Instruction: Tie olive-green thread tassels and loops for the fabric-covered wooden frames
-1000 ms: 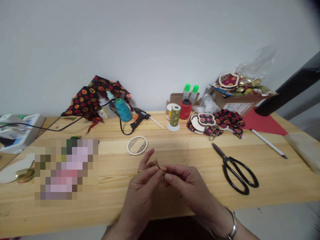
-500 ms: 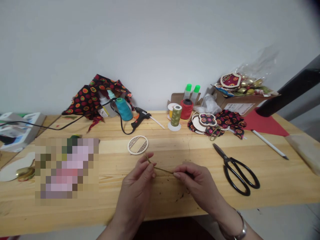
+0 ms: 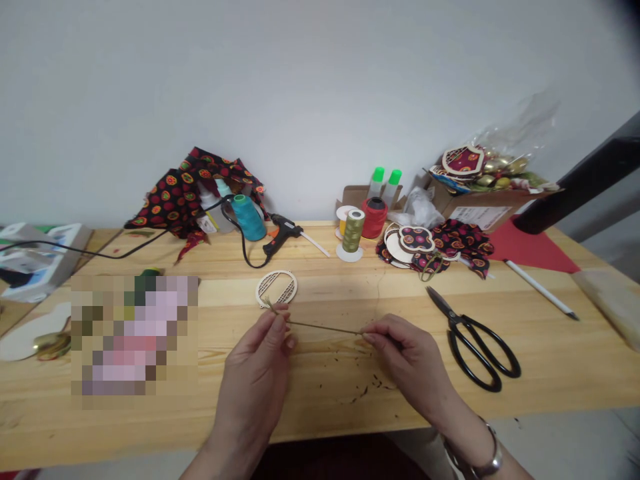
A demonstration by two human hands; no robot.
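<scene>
A thin olive-green cord (image 3: 325, 327) is stretched nearly level between my two hands, above the front of the wooden table. My left hand (image 3: 260, 363) pinches it near one end, and its frayed tip sticks up past the fingers. At the other end, my right hand (image 3: 403, 353) grips the cord between thumb and forefinger. Just beyond my left fingertips lies an oval wooden lattice frame (image 3: 276, 288), partly covered by the cord's tip. Black-handled scissors (image 3: 475, 343) lie to the right of my right hand.
Behind stand an olive thread spool (image 3: 354, 232), a red spool (image 3: 375, 217) and a teal spool (image 3: 249, 219) beside a glue gun (image 3: 283, 239). Fabric-covered pieces (image 3: 415, 241), a white pen (image 3: 540, 290) and a filled cardboard box (image 3: 475, 207) are on the right. Dark scraps (image 3: 367, 388) dot the table.
My hands have moved apart, my left to the left and my right slightly right. The cord between them is longer and straighter.
</scene>
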